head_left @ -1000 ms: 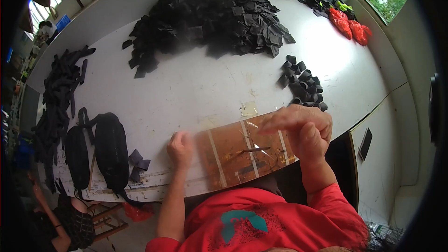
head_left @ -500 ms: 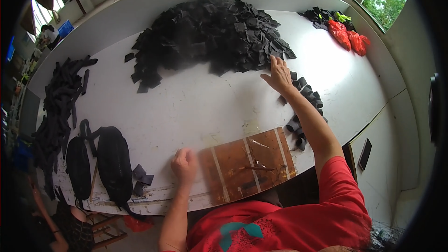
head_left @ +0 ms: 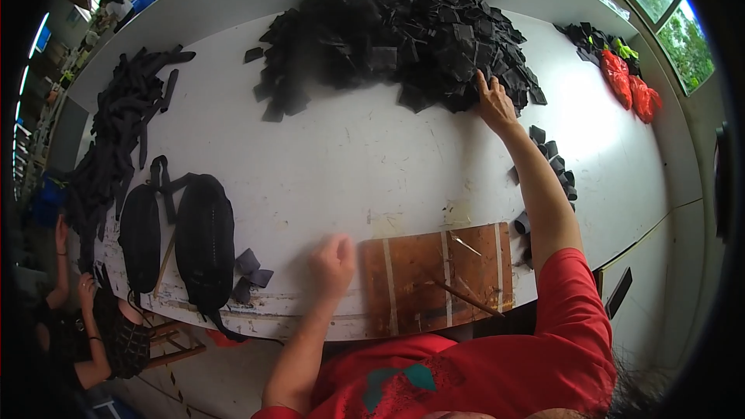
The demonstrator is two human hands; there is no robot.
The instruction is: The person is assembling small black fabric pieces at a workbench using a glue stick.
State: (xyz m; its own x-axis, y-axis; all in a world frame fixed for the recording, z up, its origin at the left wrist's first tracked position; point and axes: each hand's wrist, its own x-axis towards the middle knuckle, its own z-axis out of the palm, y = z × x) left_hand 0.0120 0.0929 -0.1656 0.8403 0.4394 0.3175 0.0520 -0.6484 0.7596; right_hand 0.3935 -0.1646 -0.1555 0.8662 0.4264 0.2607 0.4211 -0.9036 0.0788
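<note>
My right hand point(head_left: 497, 102) reaches across the white table with its fingers stretched out. Its fingertips touch the near right side of a large heap of flat black fabric pieces point(head_left: 458, 39). I see nothing gripped in it. My left hand point(head_left: 335, 260) is curled up and a little blurred, just left of a brown board point(head_left: 415, 264) with pale tape strips; whether something is inside the fingers is hidden. On the board lie a slender brown stick point(head_left: 469, 299) and a small thin shiny tool point(head_left: 466, 245). Short dark fabric loops point(head_left: 552, 154) rest beside my right forearm.
Two black zippered pouches point(head_left: 205, 237) with straps lie at the left, beside a few folded dark pieces point(head_left: 250, 265). Behind them is a pile of dark fabric tubes point(head_left: 124, 112). Red plastic bags point(head_left: 617, 77) sit far right. Another person's hand point(head_left: 87, 287) shows at lower left.
The view has shifted, so the table's things sit farther right and higher. My right hand has moved in onto the heap. The brown stick slants differently. The other person's hands have come into view.
</note>
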